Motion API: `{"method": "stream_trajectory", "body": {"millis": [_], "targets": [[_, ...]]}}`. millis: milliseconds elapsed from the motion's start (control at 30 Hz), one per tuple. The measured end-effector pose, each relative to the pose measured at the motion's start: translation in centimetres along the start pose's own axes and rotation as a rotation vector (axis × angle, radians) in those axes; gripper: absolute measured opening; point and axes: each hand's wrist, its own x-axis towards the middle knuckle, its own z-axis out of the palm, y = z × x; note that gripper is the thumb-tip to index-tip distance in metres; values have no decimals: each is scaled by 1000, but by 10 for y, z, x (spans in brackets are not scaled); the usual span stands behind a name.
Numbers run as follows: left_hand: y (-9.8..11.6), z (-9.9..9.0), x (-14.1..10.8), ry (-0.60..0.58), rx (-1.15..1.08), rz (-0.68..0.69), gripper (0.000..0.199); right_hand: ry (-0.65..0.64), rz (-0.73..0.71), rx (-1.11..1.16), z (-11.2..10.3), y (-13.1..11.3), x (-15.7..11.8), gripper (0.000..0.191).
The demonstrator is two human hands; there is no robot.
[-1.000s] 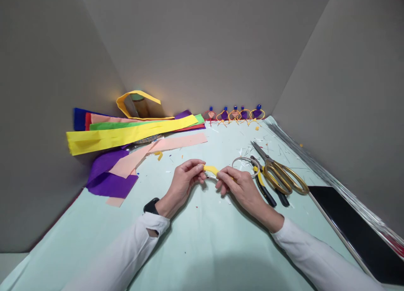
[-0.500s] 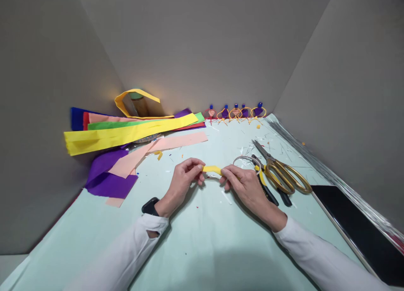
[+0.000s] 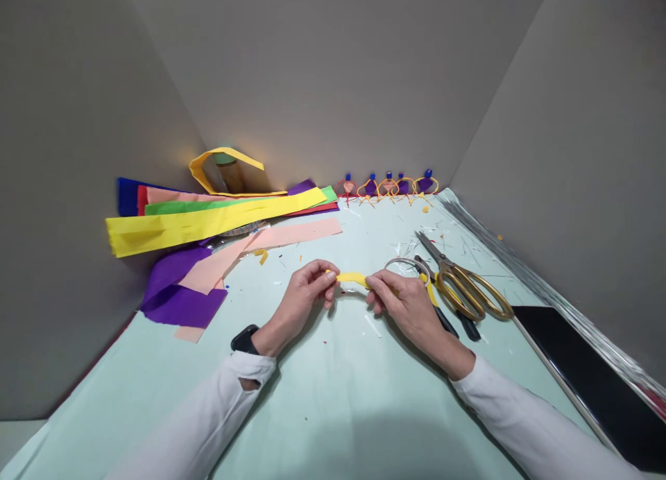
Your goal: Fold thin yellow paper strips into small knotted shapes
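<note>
A short yellow paper strip (image 3: 352, 279) is stretched between my two hands above the pale green table cover. My left hand (image 3: 311, 291) pinches its left end between thumb and fingers. The other end is pinched by my right hand (image 3: 398, 300). Just beyond the right hand lie a silvery ring-shaped roll (image 3: 406, 261), pliers (image 3: 441, 317) with black and yellow handles, partly covered by the hand, and large scissors (image 3: 463, 286) with gold handles.
Coloured paper strips (image 3: 208, 223) are heaped at the back left, beside purple paper (image 3: 182, 306). Several small figures (image 3: 389, 183) stand along the back wall. A black tablet-like slab (image 3: 587, 376) and thin silvery wires (image 3: 541, 279) line the right side. Scraps dot the cover (image 3: 333, 410).
The yellow strip has shifted very slightly to the right, and a bit of its left end now shows past the left fingers. Both hands keep their pinch.
</note>
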Motion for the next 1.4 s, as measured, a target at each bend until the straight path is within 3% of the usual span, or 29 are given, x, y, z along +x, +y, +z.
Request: {"method": "stream_trajectory", "body": {"millis": [500,833,1400], "targets": [[7,-12,-8,-12,120,-46,11,-74,-50,-93,2,5,-1,34],[8,-25,-14,-50,73,-123,9,-63,-218,-238,5,16,-2,29],[13,-25,-13,-67,-59,-177,7,-137,-73,-77,4,12,-3,31]]}}
